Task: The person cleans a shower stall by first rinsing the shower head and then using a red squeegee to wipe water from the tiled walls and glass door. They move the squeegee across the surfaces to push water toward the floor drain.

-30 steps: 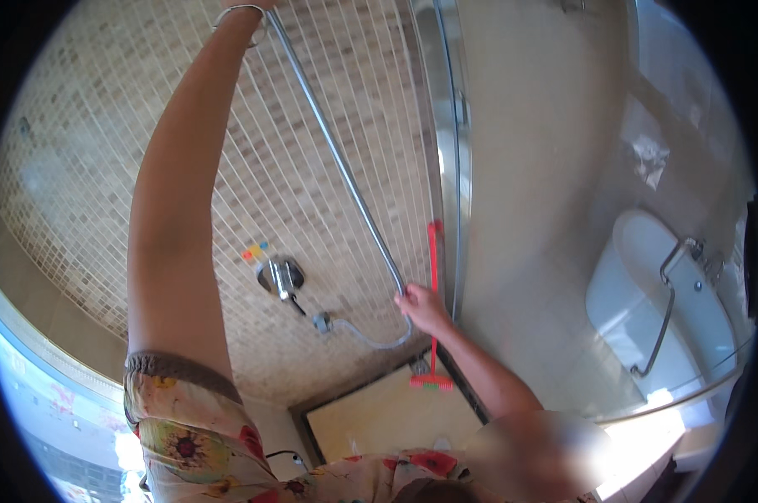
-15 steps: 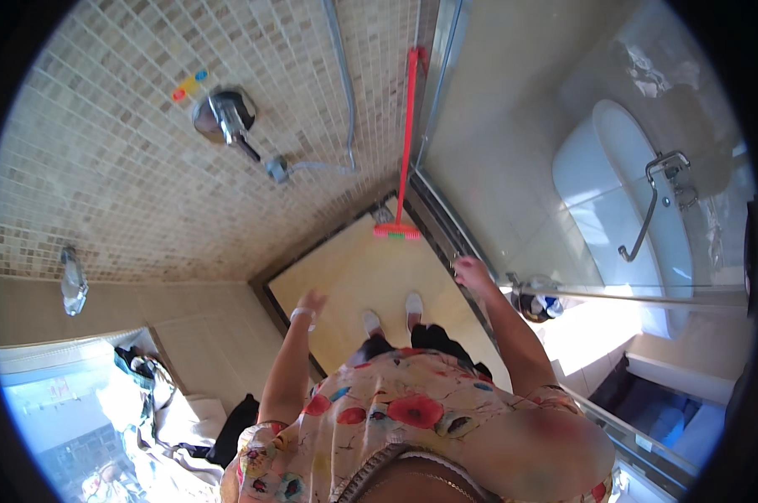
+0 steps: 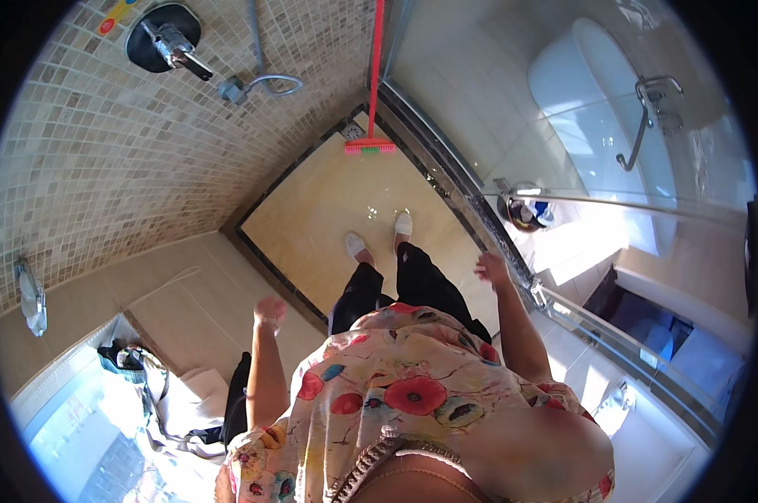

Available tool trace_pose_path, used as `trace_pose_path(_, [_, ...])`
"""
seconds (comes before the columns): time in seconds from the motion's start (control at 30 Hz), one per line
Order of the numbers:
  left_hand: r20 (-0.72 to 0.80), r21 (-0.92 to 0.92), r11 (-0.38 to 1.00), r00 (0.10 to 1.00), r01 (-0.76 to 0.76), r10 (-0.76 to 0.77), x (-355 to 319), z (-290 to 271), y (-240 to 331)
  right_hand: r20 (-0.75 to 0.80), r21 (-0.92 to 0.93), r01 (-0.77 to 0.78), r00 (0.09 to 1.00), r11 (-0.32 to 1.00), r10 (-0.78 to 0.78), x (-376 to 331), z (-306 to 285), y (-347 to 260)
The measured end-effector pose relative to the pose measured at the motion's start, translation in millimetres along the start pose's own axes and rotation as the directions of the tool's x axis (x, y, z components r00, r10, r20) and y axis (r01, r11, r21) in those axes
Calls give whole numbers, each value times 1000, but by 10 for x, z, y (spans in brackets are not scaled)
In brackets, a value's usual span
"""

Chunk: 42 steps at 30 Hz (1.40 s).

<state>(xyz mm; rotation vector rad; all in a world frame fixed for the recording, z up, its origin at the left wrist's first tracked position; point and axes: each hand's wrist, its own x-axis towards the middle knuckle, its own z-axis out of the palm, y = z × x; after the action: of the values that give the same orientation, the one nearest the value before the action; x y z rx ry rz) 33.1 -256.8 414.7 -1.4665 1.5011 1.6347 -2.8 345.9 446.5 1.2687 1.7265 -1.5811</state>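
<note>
My left hand [image 3: 269, 312] hangs in the air at my left side, near the tiled wall, with its fingers loosely apart and nothing in it. At my right side, near the glass partition's lower rail, my right hand [image 3: 491, 268] is raised with its fingers loosely spread, also holding nothing. Ahead of my feet, out of reach of both hands, a red broom [image 3: 370, 145] stands in the far corner. Its head with pink and green bristles rests on the floor, and its long red handle leans upward.
Below me is a wet-looking beige shower floor [image 3: 312, 201] with a dark border and a corner drain [image 3: 352, 131]. A shower mixer [image 3: 169, 42] and hose [image 3: 266, 84] are on the mosaic wall. Beyond the glass stands a white bathtub [image 3: 597, 117]. Clothes [image 3: 199, 394] lie by the bright window.
My view has shifted, so the broom, mixer and bathtub sit higher in the picture. My left hand has drawn back toward my body; the right one stays out at the side.
</note>
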Motion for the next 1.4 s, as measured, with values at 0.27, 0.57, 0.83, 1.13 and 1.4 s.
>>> trace_pose_path(0.27, [263, -44, 950, 914, -308, 309, -305, 1021, 1049, 86, -86, 352, 935, 932, -345, -437, 441, -658])
trace_pose_path(0.57, [-2, 208, 978, 999, 35, -35, 1, 481, -237, -116, 57, -15, 993, 998, 21, -620, -515, 940])
trace_pose_path(0.83, [181, 407, 908, 983, -100, 28, -217, 1381, -342, -221, 385, -97, 956, 918, 194, -1145, -1246, 2536])
trace_pose_path(1.13, [563, 553, 702, 823, -448, 82, -1197, 3394, -610, -292, 693, -43, 896, 719, 335, -1967, -1385, 3770])
trace_pose_path(1.4, [663, 722, 332, 744, -607, -80, -1669, 4216, -875, -254, 936, 81, 829, 343, 499, -2569, -819, 4733])
